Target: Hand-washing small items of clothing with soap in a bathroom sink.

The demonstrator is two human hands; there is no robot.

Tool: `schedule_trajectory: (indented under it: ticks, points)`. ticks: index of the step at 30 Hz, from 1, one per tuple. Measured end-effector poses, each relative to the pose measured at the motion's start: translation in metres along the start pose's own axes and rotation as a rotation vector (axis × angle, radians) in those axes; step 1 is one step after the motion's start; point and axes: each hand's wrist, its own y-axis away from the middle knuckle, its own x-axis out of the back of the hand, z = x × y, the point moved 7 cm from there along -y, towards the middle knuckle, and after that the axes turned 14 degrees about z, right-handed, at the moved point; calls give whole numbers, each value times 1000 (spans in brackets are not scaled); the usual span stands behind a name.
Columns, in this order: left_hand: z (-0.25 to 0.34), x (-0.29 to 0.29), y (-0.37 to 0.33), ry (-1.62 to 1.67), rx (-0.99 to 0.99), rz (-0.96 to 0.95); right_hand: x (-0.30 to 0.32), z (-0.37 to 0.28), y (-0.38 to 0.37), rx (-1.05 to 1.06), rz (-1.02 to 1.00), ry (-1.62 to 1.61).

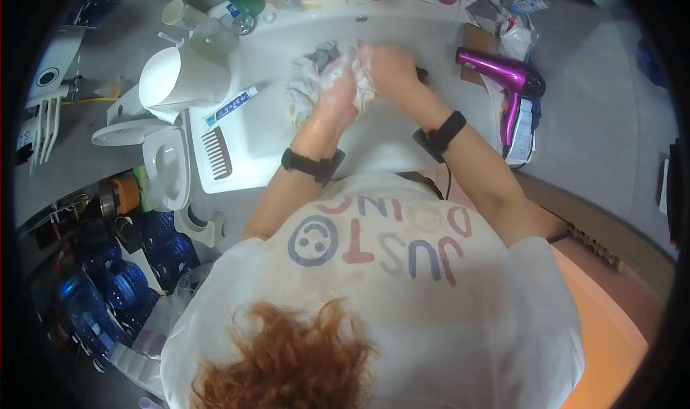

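My left hand (338,87), streaked with white lather, is closed on a wet white and grey cloth (302,85) in the white sink basin (269,154). Against it, at the basin's far middle, my right hand (387,68) is closed on a bunched white part of the same cloth. The loose folds spread to the left of my left hand. Some of my fingers are hidden by the cloth and by motion blur. Beside my right wrist shows a small dark thing (422,72) that I cannot make out. Both wrists wear black straps.
On the sink's left ledge lie a brown comb (216,153) and a blue and white tube (231,107). Behind them stands a white container (164,82). A purple hair dryer (491,67) rests on the right edge. A toilet (167,157) is at the left, above several blue water bottles (122,287).
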Motion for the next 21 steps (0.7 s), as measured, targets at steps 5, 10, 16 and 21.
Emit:
schedule_trajectory:
  ticks: [5,10,16,21]
  points:
    - [-4,4,2,-78,152,66,4,-22,15,175,91,-82]
    - [-11,4,-10,25,153,-55,1,-9,11,134,134,-9]
    - [-7,-7,1,25,138,-30,-4,17,5,-155,55,-28]
    - [-8,11,-20,-43,68,-98,-3,-10,16,67,108,-51]
